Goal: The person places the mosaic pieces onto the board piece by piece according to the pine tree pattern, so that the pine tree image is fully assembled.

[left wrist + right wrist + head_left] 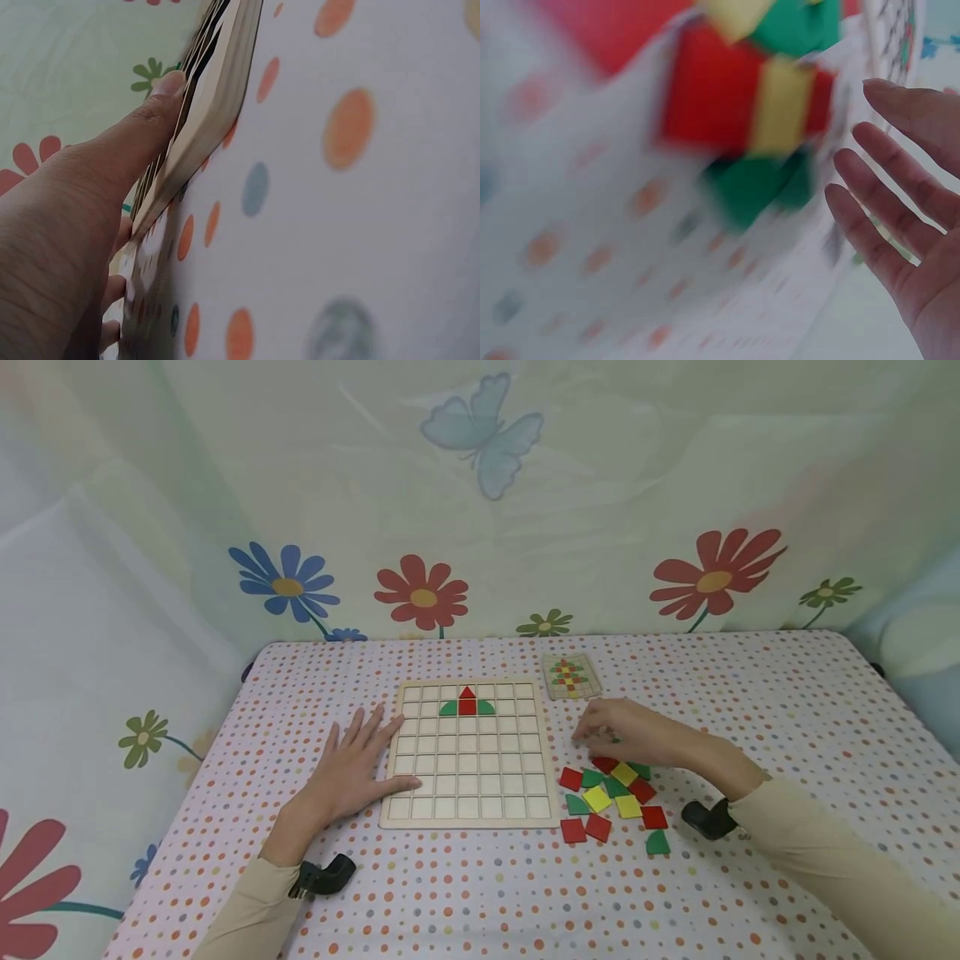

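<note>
A wooden grid board (390, 810) lies on the table. In its upper rows sit a red triangle (467, 692), a red square (467, 707) below it, and green quarter-round tiles (447, 708) on both sides. My left hand (345, 777) rests at the board's left side with spread fingers, its thumb (142, 127) lying on the frame in the left wrist view. Just beyond the loose pile, my right hand (626, 732) hovers with relaxed fingers. The right wrist view shows those fingers (900, 187) apart and holding nothing, beside blurred red (712, 94), yellow and green tiles.
Loose red, yellow (597, 799) and green (657, 842) tiles lie scattered right of the board. A pattern card (551, 687) with a tree-like picture lies behind them. The dotted tablecloth (450, 893) covers the table; a flowered curtain (600, 527) hangs behind.
</note>
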Tool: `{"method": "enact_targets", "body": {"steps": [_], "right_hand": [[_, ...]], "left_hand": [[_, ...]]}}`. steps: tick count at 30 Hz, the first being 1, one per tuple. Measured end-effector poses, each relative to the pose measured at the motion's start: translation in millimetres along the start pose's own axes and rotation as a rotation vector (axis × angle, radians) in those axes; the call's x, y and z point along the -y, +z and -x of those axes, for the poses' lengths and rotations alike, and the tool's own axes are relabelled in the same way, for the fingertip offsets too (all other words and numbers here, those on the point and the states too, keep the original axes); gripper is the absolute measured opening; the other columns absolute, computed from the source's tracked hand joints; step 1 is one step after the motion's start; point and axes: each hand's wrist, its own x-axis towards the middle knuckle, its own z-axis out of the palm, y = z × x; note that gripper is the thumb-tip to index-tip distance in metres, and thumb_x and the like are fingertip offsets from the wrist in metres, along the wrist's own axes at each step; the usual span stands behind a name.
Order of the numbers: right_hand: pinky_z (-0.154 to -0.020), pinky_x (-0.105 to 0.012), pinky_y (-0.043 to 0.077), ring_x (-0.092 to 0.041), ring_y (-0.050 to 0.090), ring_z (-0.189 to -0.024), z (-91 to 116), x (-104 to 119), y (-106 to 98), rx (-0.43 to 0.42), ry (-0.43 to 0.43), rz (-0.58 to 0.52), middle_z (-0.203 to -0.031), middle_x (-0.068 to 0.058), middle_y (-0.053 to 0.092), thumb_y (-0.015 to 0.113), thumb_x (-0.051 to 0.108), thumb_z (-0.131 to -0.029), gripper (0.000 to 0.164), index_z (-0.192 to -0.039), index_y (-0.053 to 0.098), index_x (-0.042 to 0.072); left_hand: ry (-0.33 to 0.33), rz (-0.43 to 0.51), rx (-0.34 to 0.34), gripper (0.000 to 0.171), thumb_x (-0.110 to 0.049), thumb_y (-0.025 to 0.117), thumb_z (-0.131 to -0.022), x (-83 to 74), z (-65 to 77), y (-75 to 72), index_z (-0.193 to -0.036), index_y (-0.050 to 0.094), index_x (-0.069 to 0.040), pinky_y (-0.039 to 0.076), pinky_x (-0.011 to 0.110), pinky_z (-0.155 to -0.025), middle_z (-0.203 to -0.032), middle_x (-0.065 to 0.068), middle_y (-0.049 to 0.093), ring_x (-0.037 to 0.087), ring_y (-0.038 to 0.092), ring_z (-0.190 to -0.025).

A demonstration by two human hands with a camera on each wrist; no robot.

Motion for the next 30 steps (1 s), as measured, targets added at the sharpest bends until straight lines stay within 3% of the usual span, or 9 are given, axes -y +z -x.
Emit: {"method": "enact_targets", "body": {"steps": [11,17,30], "right_hand": [[-0.081,-0.042,0.062,-0.022,0.066,-0.091,29,-27,2,-0.12,0.128,0.008,-0.103,-0.006,0.066,0.089,0.004,-0.082,0.023,-0.104,0.08,0.004],[-0.078,-0.039,0.061,-0.02,0.066,-0.086,24,-26,4,-0.171,0.164,-0.007,-0.097,-0.005,0.069,0.087,0.003,-0.083,0.018,-0.1,0.08,0.001],[-0.075,-0.038,0.059,-0.017,0.063,-0.079,18,-26,2,-0.154,0.179,-0.058,-0.088,-0.002,0.07,0.087,-0.001,-0.082,0.016,-0.093,0.076,0.003]], "left_hand": [[0.002,0.008,0.001,0.102,-0.071,0.066,-0.089,-0.7,0.9,-1.5,-0.168,0.027,-0.019,0.002,0.07,-0.124,-0.174,0.015,0.013,0.043,0.004,-0.16],[-0.004,0.003,-0.006,0.102,-0.072,0.066,-0.089,0.0,1.6,-0.6,-0.168,0.028,-0.019,0.002,0.071,-0.123,-0.174,0.016,0.014,0.044,0.005,-0.16],[0.006,0.001,-0.007,0.102,-0.071,0.066,-0.089,0.8,0.0,0.4,-0.168,0.027,-0.019,0.002,0.07,-0.124,-0.175,0.015,0.012,0.043,0.005,-0.16]]}}
